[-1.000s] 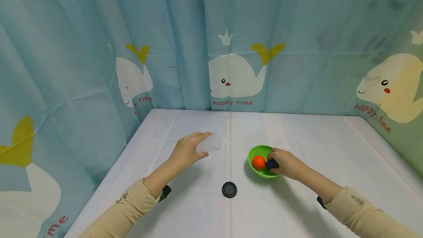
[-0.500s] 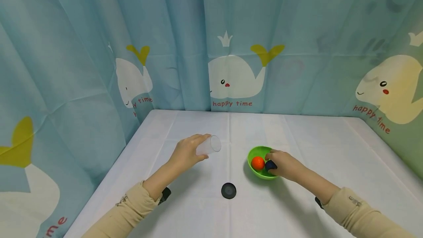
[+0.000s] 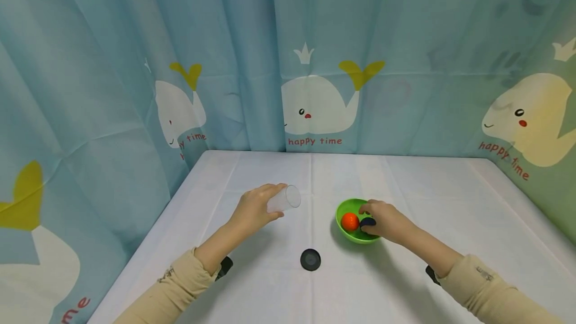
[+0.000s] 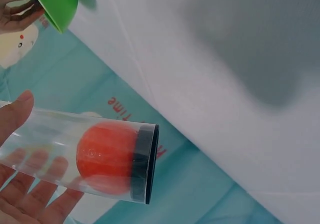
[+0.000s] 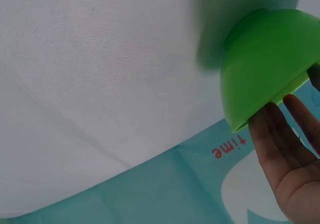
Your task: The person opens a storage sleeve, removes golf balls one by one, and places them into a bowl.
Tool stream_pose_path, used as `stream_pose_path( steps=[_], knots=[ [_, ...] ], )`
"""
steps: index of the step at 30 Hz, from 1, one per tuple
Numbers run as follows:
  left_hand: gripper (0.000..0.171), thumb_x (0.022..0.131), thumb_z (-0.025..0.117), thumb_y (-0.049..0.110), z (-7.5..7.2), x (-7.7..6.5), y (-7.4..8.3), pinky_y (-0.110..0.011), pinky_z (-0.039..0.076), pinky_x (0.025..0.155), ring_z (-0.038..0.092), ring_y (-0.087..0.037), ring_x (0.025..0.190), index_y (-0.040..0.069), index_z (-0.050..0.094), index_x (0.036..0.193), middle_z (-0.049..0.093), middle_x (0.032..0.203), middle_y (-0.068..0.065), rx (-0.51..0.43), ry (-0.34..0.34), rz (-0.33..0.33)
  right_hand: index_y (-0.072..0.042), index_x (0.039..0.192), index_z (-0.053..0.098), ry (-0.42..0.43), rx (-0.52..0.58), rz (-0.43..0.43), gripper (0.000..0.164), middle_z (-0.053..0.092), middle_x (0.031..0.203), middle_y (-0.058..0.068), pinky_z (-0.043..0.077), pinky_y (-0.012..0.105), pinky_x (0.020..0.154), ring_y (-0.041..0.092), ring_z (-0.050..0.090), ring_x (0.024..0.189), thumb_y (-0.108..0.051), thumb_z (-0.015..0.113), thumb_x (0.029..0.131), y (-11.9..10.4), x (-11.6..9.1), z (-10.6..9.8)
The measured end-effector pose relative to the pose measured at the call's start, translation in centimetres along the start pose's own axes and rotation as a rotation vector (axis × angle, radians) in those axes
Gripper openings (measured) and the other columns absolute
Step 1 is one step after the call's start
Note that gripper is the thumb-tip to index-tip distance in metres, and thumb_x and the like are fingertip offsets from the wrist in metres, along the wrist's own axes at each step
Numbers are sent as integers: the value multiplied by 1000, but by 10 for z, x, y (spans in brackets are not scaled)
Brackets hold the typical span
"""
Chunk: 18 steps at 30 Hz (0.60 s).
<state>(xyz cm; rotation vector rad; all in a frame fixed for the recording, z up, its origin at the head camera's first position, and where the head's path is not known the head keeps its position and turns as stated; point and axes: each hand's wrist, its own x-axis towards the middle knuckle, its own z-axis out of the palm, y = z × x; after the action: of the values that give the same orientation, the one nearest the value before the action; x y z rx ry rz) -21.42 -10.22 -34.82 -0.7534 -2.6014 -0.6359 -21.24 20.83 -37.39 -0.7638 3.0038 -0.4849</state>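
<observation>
My left hand (image 3: pixel 254 209) grips a clear plastic tube (image 3: pixel 284 199), tilted above the table with its open mouth towards the right. In the left wrist view a red-orange ball (image 4: pixel 107 156) lies inside the tube, against a black end cap (image 4: pixel 145 164). The right hand (image 3: pixel 388 221) reaches over the rim of a green bowl (image 3: pixel 355 240), its fingers and thumb around a dark blue ball (image 3: pixel 368 222). Beside that ball in the bowl lies an orange ball (image 3: pixel 350 222). From the right wrist the bowl's wall hides both balls.
A round black lid (image 3: pixel 310 260) lies flat on the white-covered table (image 3: pixel 270 294), between the two arms and nearer than the bowl. Blue curtains (image 3: pixel 252 54) printed with whales close off the back and sides.
The right fingers have shifted slightly around the dark blue ball, which sits a little further left, nearer the orange ball. The left hand and tube stay almost still.
</observation>
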Motion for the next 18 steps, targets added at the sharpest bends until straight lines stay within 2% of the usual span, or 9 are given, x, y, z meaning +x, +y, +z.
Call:
stream_pose_path(
  steps=[11,18],
  knots=[
    [59,65,85,9,0,1,2,-44,54,81,66,-28,97,8,63,120,68,108,-11,-7,5,-2,4,95,66,89,33,21,25,65,88,13,55,35,70,27,62,83,0,76,73,-4,0,-4],
    [60,66,84,10,-1,0,2,-45,53,83,65,-28,100,8,62,121,68,111,-11,-16,-5,-30,5,95,65,156,171,94,19,67,90,16,54,34,68,23,62,78,2,70,77,-14,-3,-7]
  ],
)
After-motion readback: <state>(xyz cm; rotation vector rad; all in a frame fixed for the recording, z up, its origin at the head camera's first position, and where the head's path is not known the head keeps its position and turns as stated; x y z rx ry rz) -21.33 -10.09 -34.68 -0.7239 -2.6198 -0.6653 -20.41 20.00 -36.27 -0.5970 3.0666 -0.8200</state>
